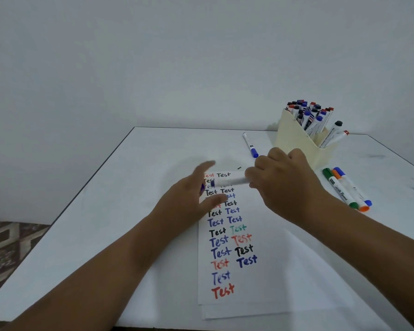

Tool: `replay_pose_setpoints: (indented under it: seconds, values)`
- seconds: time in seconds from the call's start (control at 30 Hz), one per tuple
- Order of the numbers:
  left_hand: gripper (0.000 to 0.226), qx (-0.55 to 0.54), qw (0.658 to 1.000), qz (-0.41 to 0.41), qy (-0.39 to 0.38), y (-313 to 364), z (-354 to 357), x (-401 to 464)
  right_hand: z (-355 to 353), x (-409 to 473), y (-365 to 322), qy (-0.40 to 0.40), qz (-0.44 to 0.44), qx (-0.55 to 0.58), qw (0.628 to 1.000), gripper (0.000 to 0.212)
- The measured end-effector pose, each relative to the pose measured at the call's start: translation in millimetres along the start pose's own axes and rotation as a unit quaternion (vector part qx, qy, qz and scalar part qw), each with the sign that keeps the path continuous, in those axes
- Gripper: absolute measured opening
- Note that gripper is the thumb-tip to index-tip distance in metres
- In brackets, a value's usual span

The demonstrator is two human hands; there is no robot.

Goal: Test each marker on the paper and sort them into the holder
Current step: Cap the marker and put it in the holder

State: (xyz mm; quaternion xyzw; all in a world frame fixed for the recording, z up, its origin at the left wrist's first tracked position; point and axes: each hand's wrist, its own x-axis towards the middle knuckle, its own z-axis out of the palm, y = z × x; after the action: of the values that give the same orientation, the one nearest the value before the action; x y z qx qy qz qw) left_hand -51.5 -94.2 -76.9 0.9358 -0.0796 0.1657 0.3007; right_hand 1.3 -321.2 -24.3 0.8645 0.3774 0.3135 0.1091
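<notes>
Hands, two, bare, over a white table [110,211]. Right hand [285,185]: fingers curled round the barrel of a marker [230,180], white-bodied and blurred, held level above the top of the paper [268,278], its dark blue end pointing toward the left hand. Left hand [189,199]: fingers spread and mostly straight, thumb and forefinger apart; a small blue piece [202,187] shows at the palm (cap or not, cannot tell), and whether the hand actually touches the marker's end is lost in blur.

Paper: white sheet lying lengthwise away from the viewer, a second sheet's edge showing beneath it at the near end. Writing: the word "Test" repeated in two columns, in red, blue, black and one green; the upper lines are partly covered by the hands.

Holder [294,142]: cream, angular, far right of the table, packed with upright markers, caps in blue, red and black; two more lean out at its right side, one black-capped, one red-capped.

Loose markers: one blue-capped pen [250,144] lying left of the holder, apart from it; three [347,187] lying side by side near the right edge, green, orange and blue (the green one bears script lettering, too small to read surely).
</notes>
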Motion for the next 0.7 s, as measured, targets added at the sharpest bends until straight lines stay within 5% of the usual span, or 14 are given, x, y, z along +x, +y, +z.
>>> replay_pose_setpoints:
  seconds: [0.13, 0.27, 0.5, 0.57, 0.7]
  values:
    - [0.054, -0.059, 0.998, -0.022, 0.024, -7.1, 4.7, 4.4, -7.2, 0.6, 10.0, -0.010, 0.113, 0.133, 0.985, 0.008]
    - [0.035, -0.071, 0.996, -0.048, -0.001, -7.9, 2.8, 7.8, -17.5, -4.0, 6.7, 0.005, 0.236, 0.347, 0.908, 0.010]
    - [0.029, -0.050, 0.998, -0.034, 0.033, -5.3, -1.9, 3.8, -30.0, -17.8, -15.1, 0.044, 0.301, 0.686, 0.660, 0.019]
    - [0.025, -0.044, 0.998, -0.035, 0.025, -4.7, -2.0, 4.8, -32.8, -19.5, -19.9, 0.062, 0.291, 0.705, 0.643, 0.021]
    - [0.023, -0.051, 0.998, -0.022, 0.021, -3.3, -2.8, 2.8, -32.7, -21.5, -24.1, 0.064, 0.275, 0.674, 0.683, 0.015]
